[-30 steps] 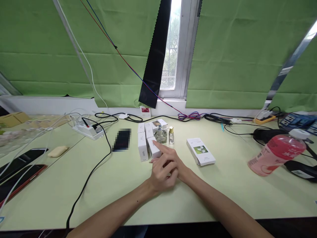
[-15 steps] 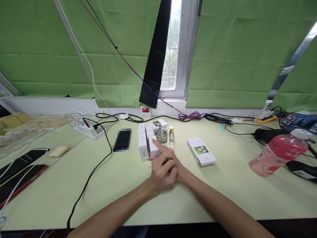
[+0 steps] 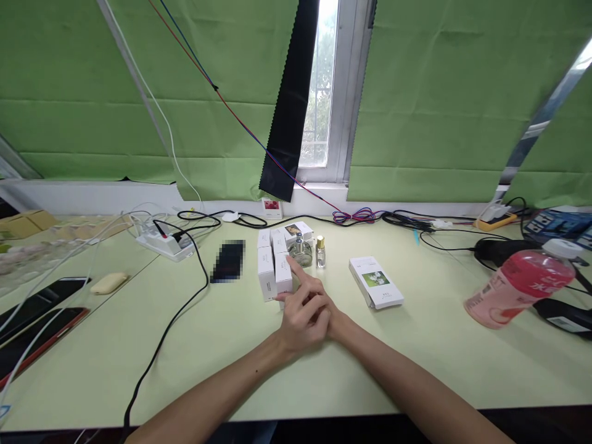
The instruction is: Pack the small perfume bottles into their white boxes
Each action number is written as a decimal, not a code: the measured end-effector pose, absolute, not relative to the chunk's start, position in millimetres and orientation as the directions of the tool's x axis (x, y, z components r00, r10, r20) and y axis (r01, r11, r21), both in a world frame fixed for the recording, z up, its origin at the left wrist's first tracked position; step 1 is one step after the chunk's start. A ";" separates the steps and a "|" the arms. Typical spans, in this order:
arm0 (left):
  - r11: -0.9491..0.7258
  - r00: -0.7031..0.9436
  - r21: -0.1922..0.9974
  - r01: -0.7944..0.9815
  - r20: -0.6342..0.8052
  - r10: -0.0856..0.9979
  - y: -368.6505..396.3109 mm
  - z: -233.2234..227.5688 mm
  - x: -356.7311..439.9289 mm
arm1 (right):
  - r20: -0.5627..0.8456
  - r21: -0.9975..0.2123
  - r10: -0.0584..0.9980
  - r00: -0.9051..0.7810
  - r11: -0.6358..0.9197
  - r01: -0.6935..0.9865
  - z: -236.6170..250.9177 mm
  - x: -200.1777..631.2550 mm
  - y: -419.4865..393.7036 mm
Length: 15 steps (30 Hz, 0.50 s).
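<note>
My left hand lies over the table with its fingers curled in, crossed in front of my right hand and against it. Most of my right hand is hidden behind it, but its index finger stretches out and touches the right side of a white box. A fingertip also rests at that box's lower front; I cannot tell which hand it belongs to. A second white box stands flush on the left, with more white boxes behind. Right behind the finger are a round glass perfume bottle and a small gold-capped bottle.
A flat white box with a green picture lies to the right, and a pink drink bottle leans farther right. On the left are phones, a cream case, a power strip and a black cable.
The front white box has shifted slightly left and straightened against its neighbour, with the index finger staying on its right side. The left hand has barely moved.
</note>
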State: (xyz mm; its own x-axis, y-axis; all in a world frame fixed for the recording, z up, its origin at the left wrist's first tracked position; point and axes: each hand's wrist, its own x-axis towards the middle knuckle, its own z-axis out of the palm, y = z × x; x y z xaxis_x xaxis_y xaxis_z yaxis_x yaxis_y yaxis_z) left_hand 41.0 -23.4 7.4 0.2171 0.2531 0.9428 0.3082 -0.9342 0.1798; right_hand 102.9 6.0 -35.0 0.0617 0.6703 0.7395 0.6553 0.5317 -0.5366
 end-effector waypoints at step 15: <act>-0.940 0.255 0.189 0.283 0.930 0.263 -22.8 5.3 40.9 | 0.662 -0.574 0.741 -0.114 0.599 0.559 -25.9 119.5 -4.8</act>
State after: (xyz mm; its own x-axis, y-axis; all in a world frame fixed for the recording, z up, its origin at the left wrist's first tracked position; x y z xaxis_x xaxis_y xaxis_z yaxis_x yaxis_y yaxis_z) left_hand 40.9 -22.8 5.3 0.2549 0.2633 0.9304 0.2827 -0.9405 0.1886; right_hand 119.5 -4.8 -25.9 -0.1137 0.7410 0.6618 0.5587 0.5985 -0.5741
